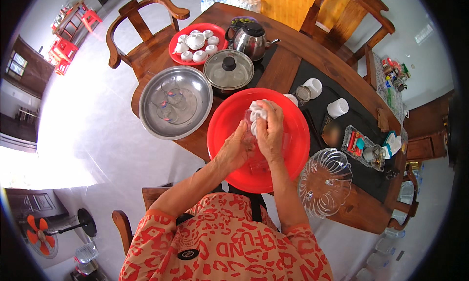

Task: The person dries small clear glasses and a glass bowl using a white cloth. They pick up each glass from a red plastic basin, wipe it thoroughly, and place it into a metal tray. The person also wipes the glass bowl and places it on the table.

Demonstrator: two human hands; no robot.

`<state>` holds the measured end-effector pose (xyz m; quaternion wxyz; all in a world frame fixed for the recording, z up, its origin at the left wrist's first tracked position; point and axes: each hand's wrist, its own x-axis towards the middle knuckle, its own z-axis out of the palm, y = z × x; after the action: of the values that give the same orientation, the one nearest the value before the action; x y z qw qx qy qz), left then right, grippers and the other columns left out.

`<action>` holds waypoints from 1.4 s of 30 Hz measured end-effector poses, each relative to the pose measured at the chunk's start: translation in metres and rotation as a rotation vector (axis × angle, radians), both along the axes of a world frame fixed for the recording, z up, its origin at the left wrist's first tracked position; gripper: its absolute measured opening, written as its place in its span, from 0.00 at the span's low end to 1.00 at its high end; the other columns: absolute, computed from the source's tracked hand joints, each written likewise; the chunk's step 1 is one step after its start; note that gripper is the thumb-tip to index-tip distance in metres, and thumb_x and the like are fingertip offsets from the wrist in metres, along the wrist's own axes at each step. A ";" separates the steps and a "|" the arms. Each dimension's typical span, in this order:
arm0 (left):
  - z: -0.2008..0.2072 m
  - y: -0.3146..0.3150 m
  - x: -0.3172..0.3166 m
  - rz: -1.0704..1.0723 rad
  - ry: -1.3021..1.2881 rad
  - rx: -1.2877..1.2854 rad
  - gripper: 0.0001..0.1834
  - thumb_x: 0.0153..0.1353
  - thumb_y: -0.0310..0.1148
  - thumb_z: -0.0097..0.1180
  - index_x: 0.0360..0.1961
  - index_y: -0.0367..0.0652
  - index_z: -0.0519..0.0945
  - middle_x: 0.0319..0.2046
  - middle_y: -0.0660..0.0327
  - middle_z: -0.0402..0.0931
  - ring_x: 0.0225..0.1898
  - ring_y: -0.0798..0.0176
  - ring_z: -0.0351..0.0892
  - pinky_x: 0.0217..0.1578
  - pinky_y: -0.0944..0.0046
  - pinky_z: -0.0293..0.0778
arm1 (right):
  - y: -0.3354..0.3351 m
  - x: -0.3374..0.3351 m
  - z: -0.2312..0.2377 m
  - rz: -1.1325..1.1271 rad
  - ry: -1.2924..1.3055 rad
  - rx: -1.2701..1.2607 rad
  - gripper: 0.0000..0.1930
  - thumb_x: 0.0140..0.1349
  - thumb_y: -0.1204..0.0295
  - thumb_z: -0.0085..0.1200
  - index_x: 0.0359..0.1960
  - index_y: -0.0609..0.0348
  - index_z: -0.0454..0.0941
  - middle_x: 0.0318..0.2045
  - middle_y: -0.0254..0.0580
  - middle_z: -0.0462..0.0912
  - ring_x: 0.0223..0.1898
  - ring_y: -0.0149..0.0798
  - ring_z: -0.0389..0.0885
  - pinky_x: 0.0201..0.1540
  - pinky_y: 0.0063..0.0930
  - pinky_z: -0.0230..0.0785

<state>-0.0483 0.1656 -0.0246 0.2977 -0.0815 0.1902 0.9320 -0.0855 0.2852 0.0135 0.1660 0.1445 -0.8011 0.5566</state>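
Observation:
Over a big red basin (293,129) my left hand (235,149) holds a clear drinking glass (247,120), which is hard to make out against the red. My right hand (270,132) grips a white cloth (258,110) pressed onto the top of that glass. Both hands meet above the middle of the basin. Another clear glass seems to lie in the basin under my hands, near its front.
A steel basin (146,119) holding clear glasses stands left. Behind are a lidded pot (228,70), a steel kettle (251,39) and a red tray of white cups (198,44). A clear glass bowl (325,181), white cups (338,107) and wooden chairs (141,32) surround the table.

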 end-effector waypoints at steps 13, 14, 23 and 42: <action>-0.001 0.002 -0.001 0.210 -0.067 -0.330 0.23 0.67 0.51 0.44 0.53 0.46 0.70 0.41 0.64 0.76 0.41 0.65 0.77 0.44 0.61 0.76 | -0.001 0.044 0.004 0.056 0.158 0.151 0.24 0.48 0.84 0.46 0.50 0.56 0.74 0.50 0.46 0.72 0.52 0.50 0.67 0.56 0.41 0.59; 0.006 0.004 0.001 0.229 -0.058 -0.414 0.23 0.67 0.50 0.46 0.53 0.45 0.70 0.39 0.65 0.77 0.39 0.66 0.77 0.42 0.61 0.76 | 0.001 0.037 0.007 0.049 0.161 0.161 0.23 0.48 0.84 0.46 0.49 0.56 0.75 0.49 0.46 0.72 0.51 0.50 0.67 0.55 0.41 0.59; 0.000 0.005 0.011 0.341 0.651 -1.173 0.27 0.53 0.32 0.64 0.53 0.39 0.70 0.43 0.57 0.71 0.42 0.58 0.73 0.40 0.61 0.72 | 0.026 -0.004 0.021 0.176 0.118 0.344 0.18 0.49 0.85 0.49 0.43 0.57 0.76 0.45 0.44 0.75 0.48 0.50 0.69 0.51 0.41 0.65; 0.032 -0.028 0.011 0.083 1.118 -1.353 0.33 0.50 0.37 0.68 0.54 0.38 0.67 0.43 0.55 0.71 0.44 0.55 0.74 0.45 0.59 0.72 | 0.042 -0.029 0.027 0.634 -0.668 -0.133 0.12 0.56 0.84 0.38 0.35 0.63 0.76 0.28 0.37 0.79 0.30 0.29 0.75 0.34 0.23 0.70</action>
<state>-0.0370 0.1381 0.0076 0.0148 0.2213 0.8167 0.5328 -0.1145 0.3269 0.0408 -0.2706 0.1842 -0.6895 0.6461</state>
